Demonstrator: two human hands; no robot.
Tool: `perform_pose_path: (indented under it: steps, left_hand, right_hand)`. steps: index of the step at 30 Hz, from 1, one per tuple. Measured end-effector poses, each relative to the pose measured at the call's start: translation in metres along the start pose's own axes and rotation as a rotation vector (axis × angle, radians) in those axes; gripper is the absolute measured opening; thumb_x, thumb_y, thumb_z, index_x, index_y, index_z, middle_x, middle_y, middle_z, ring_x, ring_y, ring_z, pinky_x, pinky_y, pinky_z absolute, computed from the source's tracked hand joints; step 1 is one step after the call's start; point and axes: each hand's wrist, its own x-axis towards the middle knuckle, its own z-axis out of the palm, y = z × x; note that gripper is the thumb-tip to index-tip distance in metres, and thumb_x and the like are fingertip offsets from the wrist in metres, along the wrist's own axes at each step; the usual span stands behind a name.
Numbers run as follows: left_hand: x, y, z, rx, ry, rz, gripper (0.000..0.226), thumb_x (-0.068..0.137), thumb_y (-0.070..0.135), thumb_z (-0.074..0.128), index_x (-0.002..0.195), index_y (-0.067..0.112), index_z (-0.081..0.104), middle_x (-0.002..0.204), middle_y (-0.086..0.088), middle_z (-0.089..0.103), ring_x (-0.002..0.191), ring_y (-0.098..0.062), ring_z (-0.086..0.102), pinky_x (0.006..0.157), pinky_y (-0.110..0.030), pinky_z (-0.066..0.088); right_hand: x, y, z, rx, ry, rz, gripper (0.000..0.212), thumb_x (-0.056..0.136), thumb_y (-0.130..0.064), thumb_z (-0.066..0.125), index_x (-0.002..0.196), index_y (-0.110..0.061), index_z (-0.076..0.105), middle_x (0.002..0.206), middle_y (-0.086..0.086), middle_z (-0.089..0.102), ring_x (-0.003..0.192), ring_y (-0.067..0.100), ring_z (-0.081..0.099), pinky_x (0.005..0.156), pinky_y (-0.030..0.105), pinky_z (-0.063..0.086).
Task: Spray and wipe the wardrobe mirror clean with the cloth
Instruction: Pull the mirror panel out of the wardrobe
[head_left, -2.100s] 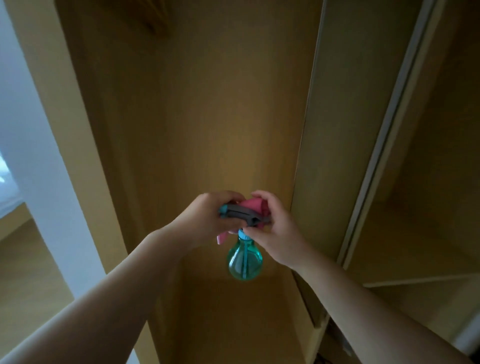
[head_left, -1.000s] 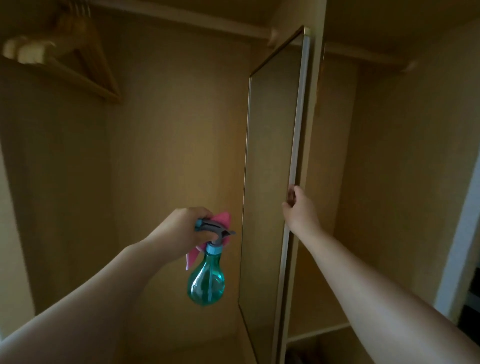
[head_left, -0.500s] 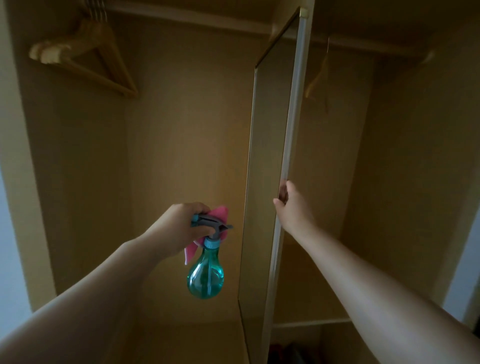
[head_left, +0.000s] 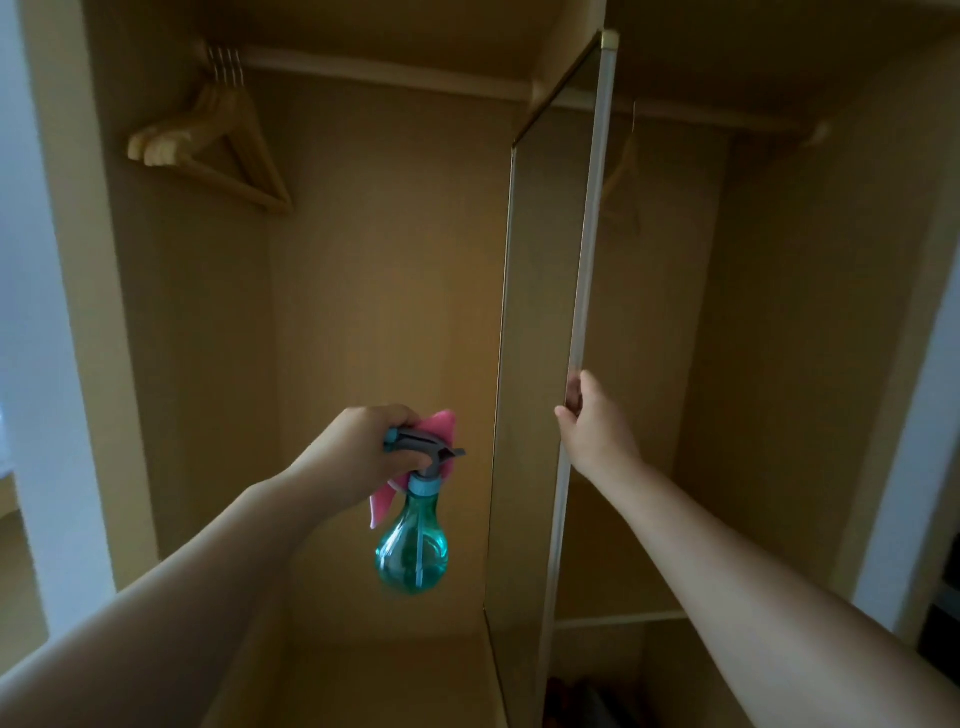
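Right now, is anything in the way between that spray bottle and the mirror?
Nothing visible. The left hand holds the spray bottle and pink cloth just left of the mirror, with only open air between nozzle and glass. The right hand grips the mirror's front edge, outside that gap.

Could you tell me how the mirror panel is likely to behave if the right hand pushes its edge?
The mirror panel looks thin, tall and framed, so it will probably swing as one stiff piece. Being glass, it is likely fragile and fairly heavy for its thickness. The right hand grips only its pale edge, so a gentle push seems wise.
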Motion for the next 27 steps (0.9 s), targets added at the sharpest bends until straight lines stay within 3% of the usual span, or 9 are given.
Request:
perform_pose_path:
  steps: [8, 13, 17, 20, 24, 26, 27]
  left_hand:
    - [-0.029, -0.001, -0.023, -0.014, -0.013, 0.043, 0.031, 0.076, 0.025, 0.075, 0.072, 0.05, 0.057, 0.075, 0.017, 0.064, 0.069, 0.008, 0.059, 0.051, -0.01, 0.044]
    - [-0.045, -0.002, -0.023, -0.032, -0.086, 0.016, 0.016, 0.078, 0.028, 0.074, 0.08, 0.038, 0.063, 0.075, 0.013, 0.067, 0.065, 0.006, 0.062, 0.052, -0.014, 0.047]
    - [-0.051, 0.003, -0.021, -0.05, -0.101, 0.029, 0.016, 0.078, 0.027, 0.074, 0.082, 0.038, 0.062, 0.076, 0.013, 0.068, 0.067, 0.005, 0.063, 0.052, -0.013, 0.048]
    - [-0.049, 0.011, -0.02, -0.023, -0.096, 0.041, 0.014, 0.079, 0.029, 0.074, 0.087, 0.035, 0.065, 0.08, 0.012, 0.067, 0.069, -0.004, 0.064, 0.06, -0.021, 0.055]
    - [-0.036, 0.019, -0.025, 0.033, -0.134, 0.056, 0.013, 0.078, 0.031, 0.074, 0.084, 0.037, 0.064, 0.077, 0.012, 0.067, 0.067, -0.003, 0.063, 0.058, -0.02, 0.053]
    - [-0.029, 0.022, -0.029, 0.057, -0.134, 0.064, 0.014, 0.078, 0.029, 0.074, 0.082, 0.038, 0.064, 0.074, 0.012, 0.067, 0.064, -0.001, 0.063, 0.055, -0.016, 0.051]
    - [-0.025, 0.024, -0.031, 0.063, -0.13, 0.068, 0.014, 0.078, 0.027, 0.074, 0.082, 0.037, 0.065, 0.073, 0.012, 0.068, 0.063, -0.001, 0.063, 0.055, -0.016, 0.051]
  right_hand:
    - [-0.036, -0.022, -0.021, -0.063, 0.03, 0.102, 0.049, 0.098, -0.02, 0.054, 0.144, -0.017, 0.036, 0.134, 0.007, 0.056, 0.123, 0.025, 0.057, 0.09, 0.03, 0.051]
    - [-0.06, -0.027, -0.036, -0.06, 0.045, 0.125, 0.047, 0.098, -0.019, 0.054, 0.142, -0.019, 0.037, 0.134, 0.006, 0.055, 0.122, 0.024, 0.057, 0.089, 0.03, 0.052]
    - [-0.075, -0.02, -0.049, -0.11, 0.095, 0.134, 0.034, 0.098, -0.012, 0.051, 0.132, -0.019, 0.051, 0.129, 0.005, 0.058, 0.108, 0.018, 0.059, 0.076, 0.021, 0.049]
    - [-0.082, -0.008, -0.063, -0.207, 0.035, 0.15, 0.039, 0.099, -0.009, 0.049, 0.137, -0.02, 0.051, 0.138, 0.005, 0.052, 0.121, 0.021, 0.054, 0.089, 0.026, 0.049]
    - [-0.084, -0.017, -0.06, 0.099, -0.151, 0.257, 0.077, 0.091, -0.052, 0.057, 0.153, -0.027, 0.02, 0.151, -0.001, 0.037, 0.136, 0.025, 0.041, 0.107, 0.047, 0.04]
    - [-0.078, -0.019, -0.042, 0.148, -0.185, 0.256, 0.073, 0.091, -0.045, 0.06, 0.151, -0.024, 0.025, 0.147, -0.005, 0.043, 0.138, 0.024, 0.04, 0.104, 0.041, 0.043]
    - [-0.074, -0.018, -0.031, 0.161, -0.172, 0.254, 0.058, 0.094, -0.034, 0.06, 0.145, -0.022, 0.036, 0.135, -0.007, 0.052, 0.132, 0.022, 0.048, 0.093, 0.029, 0.049]
